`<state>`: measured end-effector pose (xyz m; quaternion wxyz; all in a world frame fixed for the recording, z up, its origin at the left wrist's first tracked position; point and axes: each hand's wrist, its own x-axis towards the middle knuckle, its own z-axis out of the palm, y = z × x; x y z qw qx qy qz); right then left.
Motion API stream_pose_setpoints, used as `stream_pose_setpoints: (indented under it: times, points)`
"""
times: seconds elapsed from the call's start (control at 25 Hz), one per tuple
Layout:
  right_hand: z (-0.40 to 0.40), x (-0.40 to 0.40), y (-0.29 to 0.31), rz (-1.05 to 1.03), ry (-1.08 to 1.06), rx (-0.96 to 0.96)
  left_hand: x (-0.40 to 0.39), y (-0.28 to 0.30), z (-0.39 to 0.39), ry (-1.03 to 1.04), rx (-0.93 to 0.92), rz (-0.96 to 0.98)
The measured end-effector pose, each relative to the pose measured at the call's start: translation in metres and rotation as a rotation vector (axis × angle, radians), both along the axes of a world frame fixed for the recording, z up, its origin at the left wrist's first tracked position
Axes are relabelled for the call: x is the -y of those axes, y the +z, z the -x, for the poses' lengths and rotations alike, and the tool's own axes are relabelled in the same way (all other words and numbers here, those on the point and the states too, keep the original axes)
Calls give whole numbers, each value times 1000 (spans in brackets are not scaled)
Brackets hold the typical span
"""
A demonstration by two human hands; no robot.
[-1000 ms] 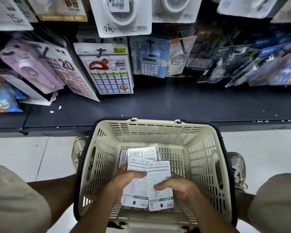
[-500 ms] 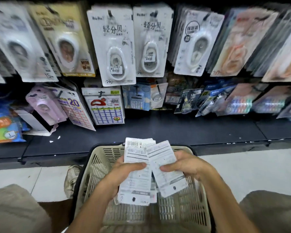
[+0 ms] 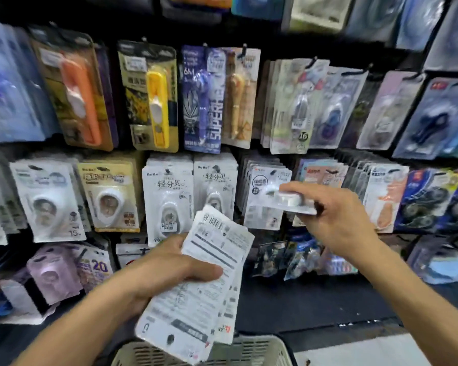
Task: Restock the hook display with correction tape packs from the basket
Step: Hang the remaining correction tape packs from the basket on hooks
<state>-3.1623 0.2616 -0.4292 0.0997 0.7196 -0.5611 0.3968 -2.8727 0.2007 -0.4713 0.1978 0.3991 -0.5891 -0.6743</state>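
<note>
My left hand (image 3: 167,273) grips a fanned stack of white correction tape packs (image 3: 201,291), their printed backs facing me, above the cream basket (image 3: 249,351). My right hand (image 3: 339,217) holds a single pack (image 3: 286,200) nearly flat, edge-on, in front of a row of hanging white packs (image 3: 265,191) on the hook display. Two more hooks of white correction tape packs (image 3: 188,191) hang just left of it. The hook itself is hidden behind the held pack.
Rows of carded stationery fill the display: orange and yellow items (image 3: 154,99) above, blue and dark packs (image 3: 428,199) at right. A dark shelf ledge (image 3: 315,299) runs below, with loose packs (image 3: 296,257) on it. Only the basket's rim shows at the bottom edge.
Both hands rose out of the basket with the packs. My right hand took one pack off the stack and carried it up and right to the display. The view tilted upward.
</note>
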Motion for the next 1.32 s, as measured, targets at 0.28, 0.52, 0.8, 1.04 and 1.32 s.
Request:
stream_pose_setpoints:
  times: [0.28, 0.52, 0.8, 1.04, 1.32]
  points:
    - [13, 32, -43, 52, -136, -206, 8, 17, -8, 13, -75, -45]
    - [18, 48, -55, 22, -115, -302, 8, 15, -11, 61, -92, -69]
    - [28, 46, -68, -77, -166, -334, 2, 15, -15, 125, -159, -34]
    - [23, 79, -58, -516, -275, -387, 1, 12, -4, 159, -173, 3]
    - [-50, 57, -43, -583, 211, 943, 1, 5, 8, 215, -189, 40]
